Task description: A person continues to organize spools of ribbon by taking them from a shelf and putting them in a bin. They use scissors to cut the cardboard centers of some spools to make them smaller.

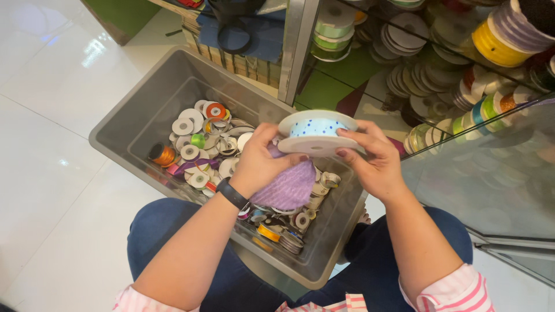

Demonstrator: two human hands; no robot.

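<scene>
Both hands grip one ribbon spool (pixel 318 134) above the grey bin (pixel 144 115): right hand (pixel 373 159) fingers pinch its rim, left hand (pixel 263 162) also clutches purple mesh (pixel 289 185) beneath it.

Ribbon spool (pixel 317 133): white round flanges, core wound with pale blue ribbon bearing small dark dots; tilted slightly, flanges near horizontal; held in the air above the grey bin | Purple mesh ribbon bundle (pixel 291 185): lilac, loose, bunched; directly below spool, touching its lower flange, partly covered by a palm
</scene>
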